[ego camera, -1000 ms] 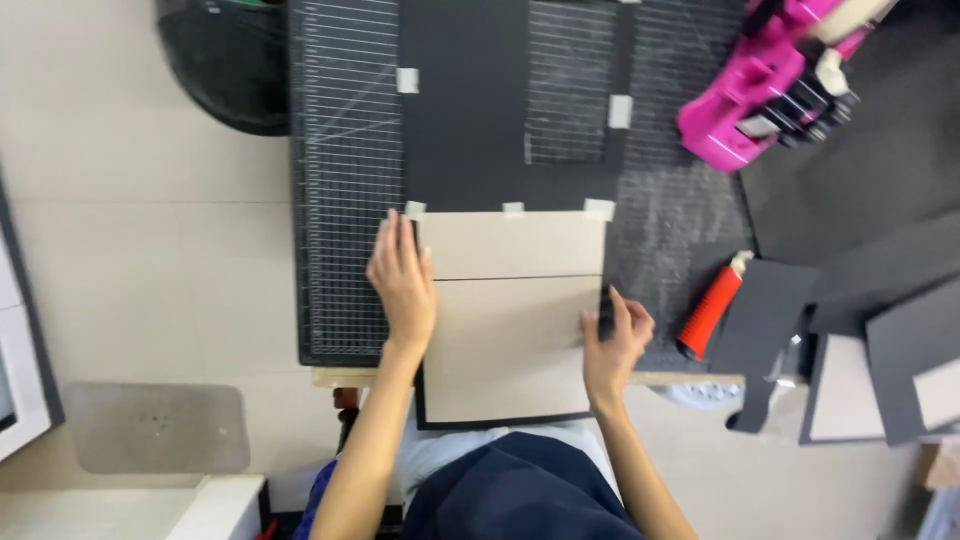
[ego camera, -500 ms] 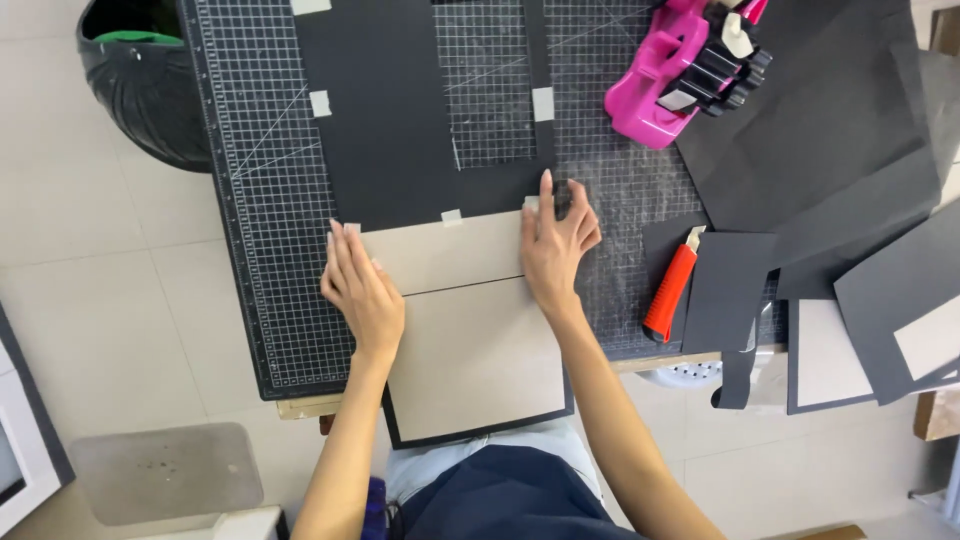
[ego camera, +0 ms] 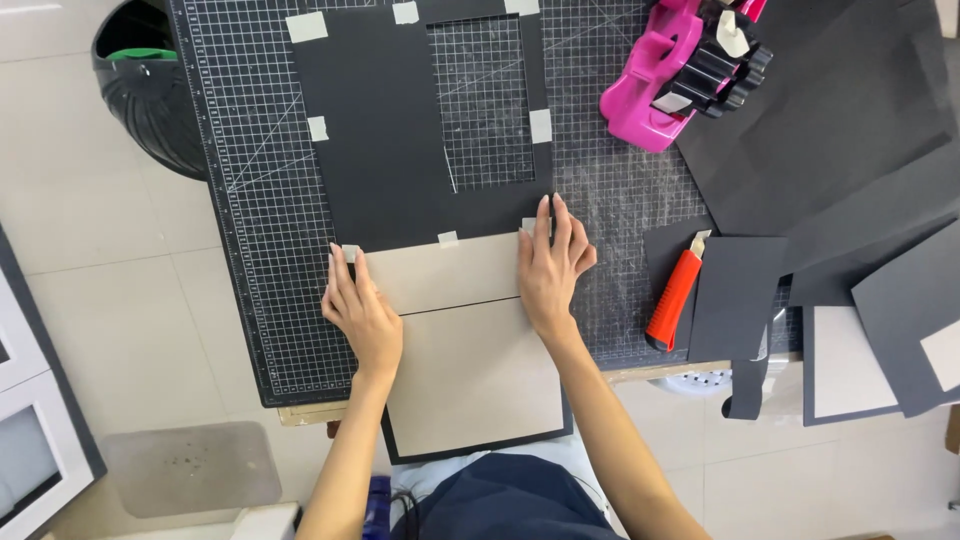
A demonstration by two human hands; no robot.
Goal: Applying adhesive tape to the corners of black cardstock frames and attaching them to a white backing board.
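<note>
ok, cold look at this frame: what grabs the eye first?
The two hands, left hand and right hand, pressed flat on the beige card at the near edge of the gridded cutting mat. Next, the bright pink tape dispenser at the mat's far right, and the red utility knife beside the right hand.

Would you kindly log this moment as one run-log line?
left hand: flat on grey card, left edge | right hand: flat on its upper right corner | card: on cutting mat | red knife: untouched

Craft workroom, shown by gridded cutting mat [ego camera: 250,220], red utility knife [ego camera: 675,298], pink tape dispenser [ego camera: 660,75], cut black card sheets [ego camera: 830,130]; floor was pale tile [ego camera: 90,250].
</note>
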